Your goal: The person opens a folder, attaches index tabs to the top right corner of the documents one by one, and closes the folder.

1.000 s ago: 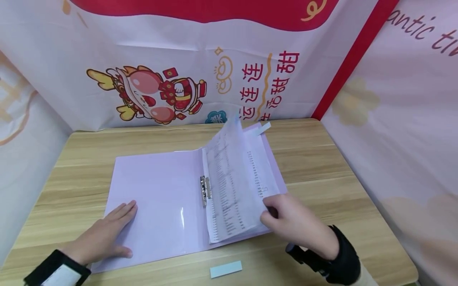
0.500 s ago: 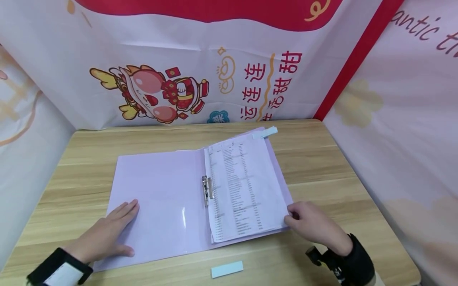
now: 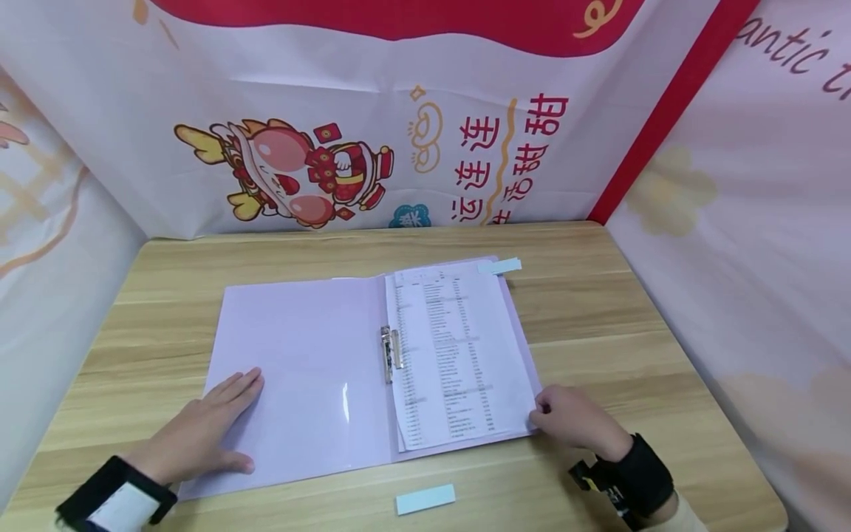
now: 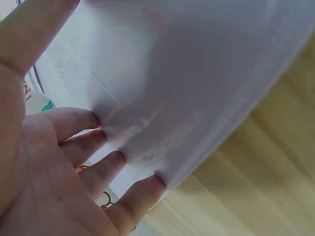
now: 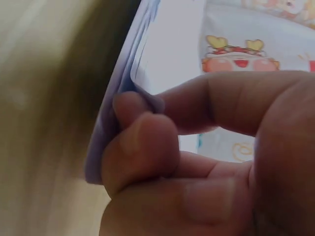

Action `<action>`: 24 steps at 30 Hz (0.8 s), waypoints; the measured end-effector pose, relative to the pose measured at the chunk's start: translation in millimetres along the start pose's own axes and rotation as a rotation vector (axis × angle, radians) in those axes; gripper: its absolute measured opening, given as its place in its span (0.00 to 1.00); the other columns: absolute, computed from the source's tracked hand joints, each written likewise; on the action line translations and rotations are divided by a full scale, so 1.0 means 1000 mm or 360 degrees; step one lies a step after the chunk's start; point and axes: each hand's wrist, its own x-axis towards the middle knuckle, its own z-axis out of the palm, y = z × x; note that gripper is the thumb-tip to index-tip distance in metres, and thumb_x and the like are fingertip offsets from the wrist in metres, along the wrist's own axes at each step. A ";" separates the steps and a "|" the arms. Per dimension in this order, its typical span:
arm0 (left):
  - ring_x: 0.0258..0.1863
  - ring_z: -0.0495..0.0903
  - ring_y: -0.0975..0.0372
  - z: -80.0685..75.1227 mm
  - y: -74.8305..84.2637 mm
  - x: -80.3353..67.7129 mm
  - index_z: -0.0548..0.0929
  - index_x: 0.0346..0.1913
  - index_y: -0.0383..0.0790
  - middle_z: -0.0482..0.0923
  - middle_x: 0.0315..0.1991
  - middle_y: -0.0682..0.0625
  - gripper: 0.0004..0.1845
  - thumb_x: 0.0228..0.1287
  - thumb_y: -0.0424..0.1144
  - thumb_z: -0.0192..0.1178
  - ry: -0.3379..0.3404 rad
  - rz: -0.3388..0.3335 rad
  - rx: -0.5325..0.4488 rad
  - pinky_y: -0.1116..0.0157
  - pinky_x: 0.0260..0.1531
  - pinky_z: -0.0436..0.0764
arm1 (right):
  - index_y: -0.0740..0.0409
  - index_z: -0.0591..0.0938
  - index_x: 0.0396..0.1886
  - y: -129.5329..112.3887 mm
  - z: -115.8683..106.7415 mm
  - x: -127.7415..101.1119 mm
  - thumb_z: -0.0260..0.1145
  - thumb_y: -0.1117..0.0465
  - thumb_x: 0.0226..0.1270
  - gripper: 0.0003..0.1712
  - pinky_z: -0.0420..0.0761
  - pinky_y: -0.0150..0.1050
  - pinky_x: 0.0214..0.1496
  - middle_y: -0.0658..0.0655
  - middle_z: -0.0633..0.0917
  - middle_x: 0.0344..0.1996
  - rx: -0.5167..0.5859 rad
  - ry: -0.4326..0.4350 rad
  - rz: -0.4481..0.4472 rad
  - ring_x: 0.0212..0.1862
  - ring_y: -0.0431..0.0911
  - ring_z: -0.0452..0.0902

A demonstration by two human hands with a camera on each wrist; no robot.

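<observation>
A lilac folder (image 3: 299, 369) lies open on the wooden table (image 3: 598, 310). A metal clip (image 3: 391, 355) at its spine holds a stack of printed sheets (image 3: 455, 355) flat on the right half. A pale blue tab (image 3: 505, 266) sticks out at the stack's top right. My left hand (image 3: 213, 421) rests flat, fingers straight, on the left inner cover (image 4: 197, 73). My right hand (image 3: 565, 417) is at the folder's lower right corner, where thumb and finger (image 5: 142, 142) pinch the lilac edge (image 5: 123, 93).
A loose pale blue strip (image 3: 425, 499) lies on the table near the front edge, below the folder. Printed banners (image 3: 319, 162) wall the table at the back and on both sides. Bare wood shows to the right of the folder and behind it.
The lifted sheets have come down flat on the right half. My right hand moved right to the folder's lower corner. The left hand has stayed put.
</observation>
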 end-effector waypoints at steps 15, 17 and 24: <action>0.72 0.59 0.35 -0.001 -0.004 -0.004 0.65 0.75 0.30 0.57 0.76 0.33 0.69 0.31 0.73 0.72 0.0068 0.0027 0.0046 0.26 0.57 0.64 | 0.54 0.73 0.15 0.007 0.016 0.009 0.69 0.62 0.55 0.15 0.63 0.34 0.24 0.49 0.70 0.15 -0.0051 0.0032 0.0002 0.19 0.43 0.66; 0.71 0.60 0.34 -0.003 -0.005 -0.004 0.65 0.75 0.30 0.58 0.76 0.33 0.69 0.31 0.74 0.71 0.0078 0.0045 0.0058 0.26 0.56 0.64 | 0.54 0.73 0.15 0.007 0.015 0.008 0.69 0.62 0.56 0.15 0.63 0.34 0.24 0.49 0.71 0.15 -0.0052 0.0025 0.0011 0.19 0.43 0.66; 0.69 0.64 0.36 -0.013 -0.011 -0.005 0.69 0.72 0.30 0.63 0.74 0.33 0.67 0.32 0.76 0.69 0.0238 0.0201 0.0092 0.33 0.60 0.68 | 0.55 0.75 0.18 0.001 0.001 0.004 0.68 0.61 0.59 0.14 0.65 0.35 0.24 0.50 0.74 0.16 -0.0030 0.0005 0.0049 0.20 0.44 0.67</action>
